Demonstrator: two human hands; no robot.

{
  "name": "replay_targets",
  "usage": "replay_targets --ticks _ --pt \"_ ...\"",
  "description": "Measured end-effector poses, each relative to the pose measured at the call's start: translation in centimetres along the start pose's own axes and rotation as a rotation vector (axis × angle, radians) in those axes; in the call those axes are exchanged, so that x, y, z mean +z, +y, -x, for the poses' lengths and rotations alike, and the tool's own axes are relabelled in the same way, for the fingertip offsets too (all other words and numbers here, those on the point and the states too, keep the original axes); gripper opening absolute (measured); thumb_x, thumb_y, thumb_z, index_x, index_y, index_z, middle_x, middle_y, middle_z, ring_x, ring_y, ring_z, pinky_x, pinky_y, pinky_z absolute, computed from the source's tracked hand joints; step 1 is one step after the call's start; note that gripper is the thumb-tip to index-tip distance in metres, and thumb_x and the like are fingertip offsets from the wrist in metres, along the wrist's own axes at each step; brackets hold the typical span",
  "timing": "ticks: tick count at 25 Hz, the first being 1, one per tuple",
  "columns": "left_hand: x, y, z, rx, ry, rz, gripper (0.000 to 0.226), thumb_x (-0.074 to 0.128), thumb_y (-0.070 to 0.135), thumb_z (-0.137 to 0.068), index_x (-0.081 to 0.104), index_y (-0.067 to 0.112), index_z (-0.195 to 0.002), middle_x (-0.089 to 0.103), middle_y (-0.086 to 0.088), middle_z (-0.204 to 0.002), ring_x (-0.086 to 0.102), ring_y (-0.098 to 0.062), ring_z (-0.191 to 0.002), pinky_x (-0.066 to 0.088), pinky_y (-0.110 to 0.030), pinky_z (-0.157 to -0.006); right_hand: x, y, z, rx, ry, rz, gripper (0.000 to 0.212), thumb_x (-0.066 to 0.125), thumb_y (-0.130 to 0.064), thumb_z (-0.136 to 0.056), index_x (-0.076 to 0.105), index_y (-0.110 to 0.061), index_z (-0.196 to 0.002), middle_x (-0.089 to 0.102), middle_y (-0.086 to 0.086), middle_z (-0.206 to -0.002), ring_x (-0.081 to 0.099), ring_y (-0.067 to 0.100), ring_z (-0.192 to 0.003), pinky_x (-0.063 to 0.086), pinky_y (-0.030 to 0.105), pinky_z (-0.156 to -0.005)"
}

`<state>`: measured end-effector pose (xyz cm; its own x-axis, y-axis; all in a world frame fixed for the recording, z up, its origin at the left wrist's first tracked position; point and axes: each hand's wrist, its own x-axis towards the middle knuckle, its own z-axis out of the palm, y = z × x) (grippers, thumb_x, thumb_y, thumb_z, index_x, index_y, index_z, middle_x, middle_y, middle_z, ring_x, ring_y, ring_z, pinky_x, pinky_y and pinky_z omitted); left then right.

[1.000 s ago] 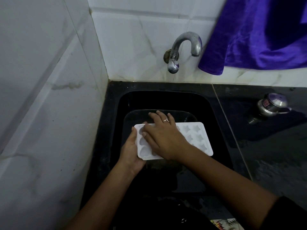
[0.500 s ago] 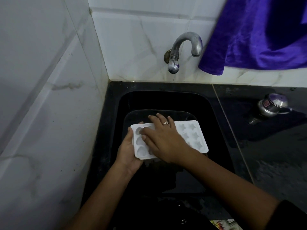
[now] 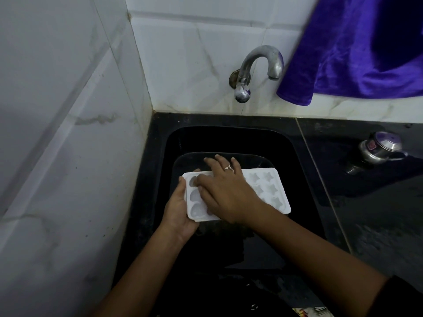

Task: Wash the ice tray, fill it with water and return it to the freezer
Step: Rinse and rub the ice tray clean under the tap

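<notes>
The black sink has the white ice tray held level over its basin. The left hand grips the tray's left end, and the right hand lies flat on top, fingers straight and slightly spread.

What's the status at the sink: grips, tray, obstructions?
Left grip holds ice tray by its left end; right grip flat on its cavities. Tray over sink. No stream at tap; nothing blocking.

Ice tray: white plastic, smooth, matt. Tap: metal, dulled shine. Sink: black, glossy. Wall tiles: white, glossy, marble-veined. Cloth: purple, velvety sheen. Pot: polished metal. Bench: dark, stone-like, speckled.
</notes>
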<state>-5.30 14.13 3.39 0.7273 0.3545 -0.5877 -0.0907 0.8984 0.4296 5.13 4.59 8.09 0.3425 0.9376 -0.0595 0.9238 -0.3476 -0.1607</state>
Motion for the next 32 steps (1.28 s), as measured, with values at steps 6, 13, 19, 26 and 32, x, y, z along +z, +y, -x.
replay_targets --ticks 6,13,19,26,32 --pt "-0.4 1.2 -0.4 0.051 0.007 0.098 0.057 0.032 0.056 -0.108 0.063 0.016 -0.135 0.075 -0.018 -0.119 0.078 -0.031 -0.098 0.065 -0.045 -0.073 0.6 -1.2 2.4 -0.119 0.016 -0.055 0.05 0.031 -0.041 -0.103 0.051 -0.024 -0.146 0.03 0.019 -0.164 0.02 0.04 -0.155 0.012 0.064 -0.125" --pt "0.6 0.6 0.6 -0.003 0.015 0.011 0.062 0.035 0.056 -0.107 0.066 0.007 -0.129 0.076 -0.019 -0.118 0.077 -0.031 -0.1 0.06 -0.045 -0.087 1.0 -1.6 1.3 -0.178 0.022 0.004 0.043 0.035 -0.041 -0.1 0.064 -0.019 -0.125 0.032 0.018 -0.163 0.019 0.038 -0.155 0.015 0.064 -0.123" --pt "-0.1 0.6 0.0 0.015 0.015 0.029 0.061 0.035 0.057 -0.107 0.066 0.011 -0.133 0.074 -0.019 -0.123 0.076 -0.031 -0.104 0.059 -0.048 -0.093 1.6 -1.6 1.3 -0.15 0.014 -0.018 0.047 0.028 -0.045 -0.1 0.06 -0.022 -0.126 0.033 0.016 -0.162 0.021 0.038 -0.154 0.017 0.064 -0.121" --pt "0.1 1.0 -0.1 0.051 -0.001 0.057 0.057 0.033 0.055 -0.108 0.064 0.015 -0.134 0.075 -0.017 -0.12 0.077 -0.03 -0.1 0.062 -0.048 -0.089 1.5 -0.8 2.0 -0.131 0.024 -0.037 0.046 0.032 -0.043 -0.104 0.055 -0.026 -0.14 0.029 0.018 -0.163 0.018 0.038 -0.155 0.014 0.062 -0.125" --pt "0.4 0.8 0.4 -0.005 0.019 0.02 0.064 0.034 0.059 -0.106 0.062 0.009 -0.136 0.074 -0.02 -0.122 0.077 -0.032 -0.103 0.061 -0.047 -0.086 1.2 -1.3 1.5 -0.102 0.049 -0.057 0.041 0.03 -0.045 -0.105 0.06 -0.029 -0.129 0.025 0.014 -0.167 0.015 0.036 -0.157 0.012 0.063 -0.124"
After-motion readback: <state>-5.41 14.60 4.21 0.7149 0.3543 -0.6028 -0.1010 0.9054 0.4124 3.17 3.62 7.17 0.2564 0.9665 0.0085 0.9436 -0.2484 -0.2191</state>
